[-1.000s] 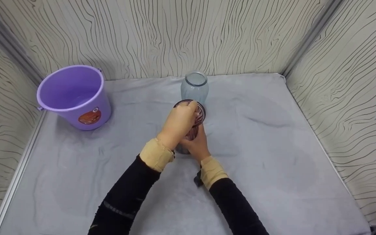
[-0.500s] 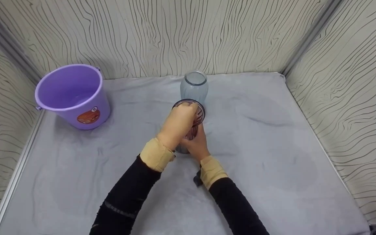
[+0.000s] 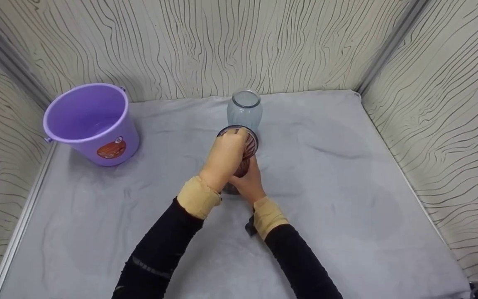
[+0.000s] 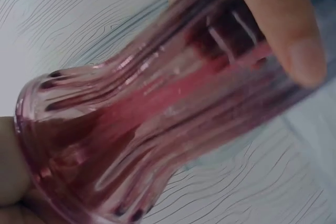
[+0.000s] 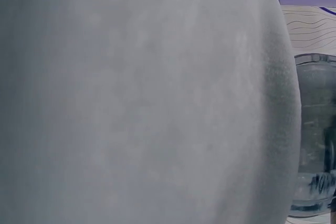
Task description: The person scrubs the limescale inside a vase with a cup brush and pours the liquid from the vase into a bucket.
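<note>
Both hands hold a ribbed pink glass vase [image 3: 245, 155] near the middle of the counter [image 3: 347, 199], which is covered with a grey cloth. The left hand [image 3: 224, 158] curls over the vase's flared mouth from above, its fingers wrapped round the rim, while the right hand [image 3: 249, 182] grips the lower body from the near side. In the left wrist view the vase [image 4: 157, 129] fills the frame, tilted, with a fingertip pressed against its ribbed neck. Just behind it, toward the back edge of the counter, a pale blue-grey glass vase [image 3: 245, 109] stands upright, close to the pink one; whether they touch I cannot tell. It shows again at the right edge of the right wrist view [image 5: 315, 135], mostly hidden by a blurred grey surface. A purple bucket [image 3: 89, 122] with an orange sticker sits at the back left corner, well apart from the hands
</note>
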{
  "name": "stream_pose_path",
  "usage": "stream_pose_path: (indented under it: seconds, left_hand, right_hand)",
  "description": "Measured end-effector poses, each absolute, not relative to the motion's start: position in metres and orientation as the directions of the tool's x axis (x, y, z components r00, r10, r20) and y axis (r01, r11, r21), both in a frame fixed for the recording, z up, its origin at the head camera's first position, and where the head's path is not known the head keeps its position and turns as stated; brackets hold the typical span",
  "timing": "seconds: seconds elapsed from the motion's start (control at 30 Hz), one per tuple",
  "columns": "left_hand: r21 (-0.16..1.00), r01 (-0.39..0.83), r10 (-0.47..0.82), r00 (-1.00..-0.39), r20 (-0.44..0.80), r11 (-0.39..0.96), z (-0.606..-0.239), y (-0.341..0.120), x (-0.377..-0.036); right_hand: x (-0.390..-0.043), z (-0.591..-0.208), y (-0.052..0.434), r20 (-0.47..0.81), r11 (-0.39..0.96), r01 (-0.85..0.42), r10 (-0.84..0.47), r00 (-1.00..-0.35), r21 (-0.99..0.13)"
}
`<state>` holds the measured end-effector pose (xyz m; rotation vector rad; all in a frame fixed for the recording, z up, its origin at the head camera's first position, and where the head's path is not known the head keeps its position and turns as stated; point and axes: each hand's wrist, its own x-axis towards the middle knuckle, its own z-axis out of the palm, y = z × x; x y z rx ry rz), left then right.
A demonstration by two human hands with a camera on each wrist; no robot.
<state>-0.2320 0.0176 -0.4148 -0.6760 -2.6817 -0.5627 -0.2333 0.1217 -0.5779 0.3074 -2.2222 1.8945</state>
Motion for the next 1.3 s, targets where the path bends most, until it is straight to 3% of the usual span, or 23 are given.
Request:
stream_pose_path:
  seconds: [0.13, 0.33, 0.73, 0.97, 1.3]
  left_hand:
    - [0.401, 0.468, 0.328, -0.869, 0.371, 0.787, -0.416, 0.016, -0.235]
    - [0.446, 0.476, 0.329, -0.87, 0.368, 0.758, -0.414, 0.014, -0.237]
    - [0.386, 0.465, 0.332, -0.87, 0.364, 0.797, -0.415, 0.015, -0.235]
    - [0.357, 0.468, 0.322, -0.859, 0.398, 0.808, -0.415, 0.015, -0.233]
    - [0.348, 0.47, 0.354, -0.868, 0.349, 0.811, -0.414, 0.016, -0.232]
  right_hand:
    - [-0.233, -0.578, 0.122, 0.276, 0.165, -0.275, -0.019, -0.961, -0.947]
    - [-0.233, -0.576, 0.121, 0.237, 0.175, -0.235, -0.006, -0.971, -0.956]
    - [-0.233, -0.577, 0.119, 0.251, 0.113, -0.252, -0.018, -0.968, -0.961]
    - [-0.216, -0.542, 0.116, 0.256, 0.111, -0.258, -0.032, -0.966, -0.96]
    - [-0.215, -0.539, 0.116, 0.259, 0.099, -0.259, -0.014, -0.966, -0.961]
